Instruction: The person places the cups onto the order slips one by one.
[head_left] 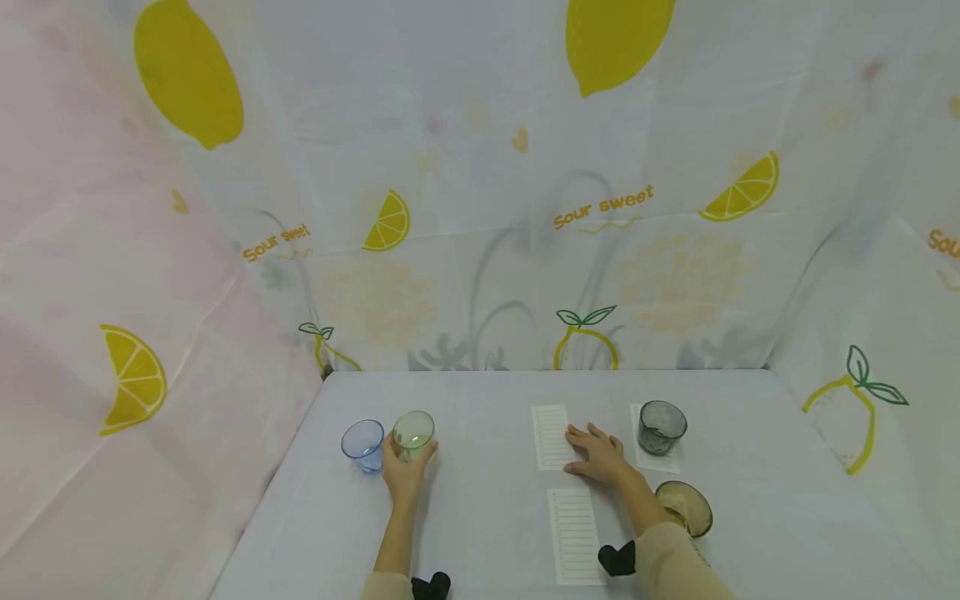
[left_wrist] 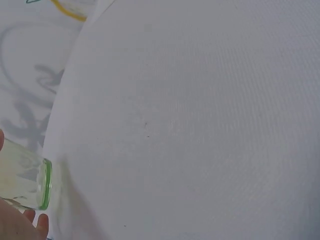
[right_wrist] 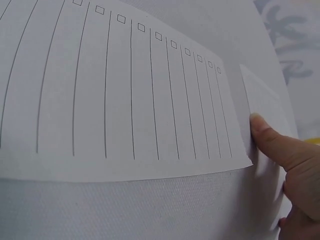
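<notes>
My left hand [head_left: 405, 477] grips a clear green-tinted drinking glass [head_left: 413, 433] on the left side of the table. The glass's green base [left_wrist: 46, 184] shows at the left edge of the left wrist view; whether it touches the table I cannot tell. Just left of that hand stands a blue glass [head_left: 363, 446]. My right hand [head_left: 602, 458] reaches over the right edge of a lined paper sheet [head_left: 551, 437], fingers spread and slightly bent, its thumb [right_wrist: 267, 135] near the edge. Nearer to me lies a second sheet [head_left: 573, 533] with lines and small checkboxes.
At the right, a dark grey glass [head_left: 662, 429] stands on a third sheet [head_left: 667, 464]. Close to my right forearm is an amber glass [head_left: 686, 507], partly hidden by the sleeve. Lemon-printed cloth [head_left: 465, 167] hangs behind the white table [head_left: 480, 500].
</notes>
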